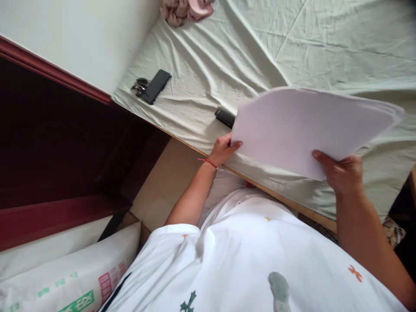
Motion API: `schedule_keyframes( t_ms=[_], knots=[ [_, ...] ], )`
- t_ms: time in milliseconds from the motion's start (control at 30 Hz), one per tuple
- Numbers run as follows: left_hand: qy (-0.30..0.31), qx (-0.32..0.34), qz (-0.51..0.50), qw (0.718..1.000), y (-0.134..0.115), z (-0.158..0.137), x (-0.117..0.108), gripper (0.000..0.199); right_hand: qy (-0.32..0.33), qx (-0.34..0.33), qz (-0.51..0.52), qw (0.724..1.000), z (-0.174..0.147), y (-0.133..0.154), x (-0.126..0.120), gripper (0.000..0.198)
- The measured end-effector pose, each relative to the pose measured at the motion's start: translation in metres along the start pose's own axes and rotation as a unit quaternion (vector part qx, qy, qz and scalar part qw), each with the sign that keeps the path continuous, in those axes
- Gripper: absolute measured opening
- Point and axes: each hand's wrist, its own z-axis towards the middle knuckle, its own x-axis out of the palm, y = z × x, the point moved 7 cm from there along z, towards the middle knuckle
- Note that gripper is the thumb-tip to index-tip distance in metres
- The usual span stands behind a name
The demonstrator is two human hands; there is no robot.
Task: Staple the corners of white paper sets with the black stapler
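A stack of white paper sheets (292, 125) is held up over the bed, bowed in the middle, its far right edges fanned slightly apart. My left hand (225, 147) grips the stack at its left edge, thumb on top and fingers hidden beneath. At the near right edge my right hand (341, 170) is closed on the same stack, its thumb lying across the top sheet. Just beyond my left hand lies a black stapler-like object (225, 117) on the sheet, partly covered by the paper.
The bed (195, 78) has a wrinkled pale green sheet and a wooden front edge. A black phone-like slab (156, 86) and keys (140, 86) lie near the wall. Pinkish cloth (186, 9) is bunched at the back. Dark red furniture (58, 130) and a printed white sack (81, 273) stand left.
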Motion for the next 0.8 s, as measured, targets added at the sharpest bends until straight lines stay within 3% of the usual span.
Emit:
schedule_keyframes(
  t_ms=[167,300,367,533,800],
  knots=[
    [-0.082,0.024,0.079,0.993,-0.004,-0.002,-0.011,0.039,-0.042,0.134,0.106,0.984,-0.003,-0.010,0.001,0.035],
    [-0.195,0.045,0.221,0.955,-0.015,-0.013,-0.029,0.029,-0.064,0.180,0.115,0.975,-0.002,-0.014,0.004,0.036],
    [-0.216,0.056,0.274,0.936,-0.016,-0.016,-0.032,0.032,-0.058,0.197,0.123,0.971,-0.002,-0.015,0.007,0.037],
    [-0.179,0.091,0.357,0.912,-0.018,-0.014,-0.021,0.053,-0.052,0.239,0.127,0.961,-0.003,-0.012,0.015,0.039],
    [-0.099,0.106,0.430,0.891,-0.011,-0.012,-0.003,0.057,-0.103,0.270,0.144,0.947,-0.014,-0.016,0.019,0.037]
  ],
)
